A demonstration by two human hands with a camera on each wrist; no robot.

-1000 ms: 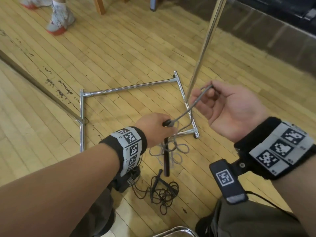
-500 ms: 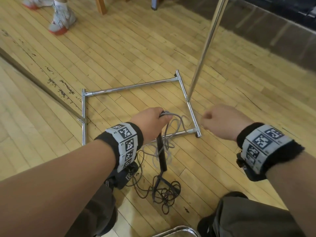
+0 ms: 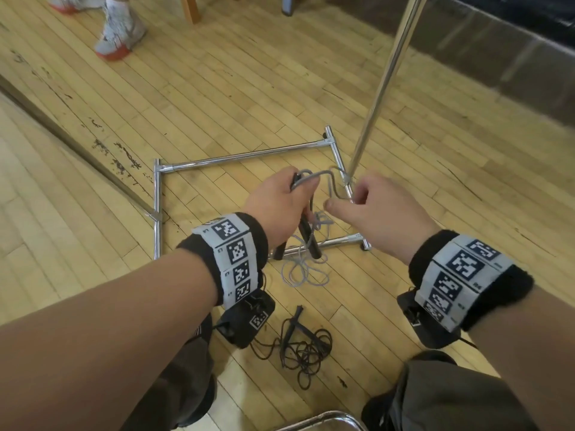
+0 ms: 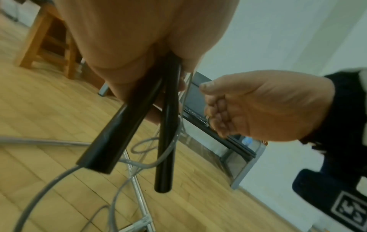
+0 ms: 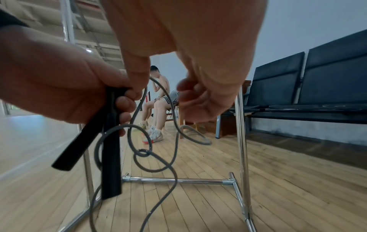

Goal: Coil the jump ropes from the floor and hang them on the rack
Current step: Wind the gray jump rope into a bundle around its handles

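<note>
My left hand (image 3: 286, 197) grips both black handles (image 3: 311, 241) of a grey jump rope, and they point down at the floor. Its grey cord (image 3: 311, 275) hangs in loose loops below, over the rack's chrome base (image 3: 242, 157). My right hand (image 3: 367, 206) is close beside the left, fingers curled round a bend of the cord next to the rack's upright pole (image 3: 382, 88). In the right wrist view the cord (image 5: 174, 157) runs between the thumb and the fingers (image 5: 194, 97). A second, black jump rope (image 3: 305, 346) lies tangled on the floor near my knees.
A person's sneakers (image 3: 118, 35) are at the far left, and a person (image 5: 158, 94) sits on a chair beyond the rack. Dark bench seats (image 5: 317, 78) line the right wall. A metal floor strip (image 3: 77, 144) runs diagonally at left. A chrome rim (image 3: 320, 421) shows at the bottom.
The right hand, earlier raised palm up drawing the cord out, has turned over and come in beside the left. Both hands have moved up toward the pole with a cord bend between them.
</note>
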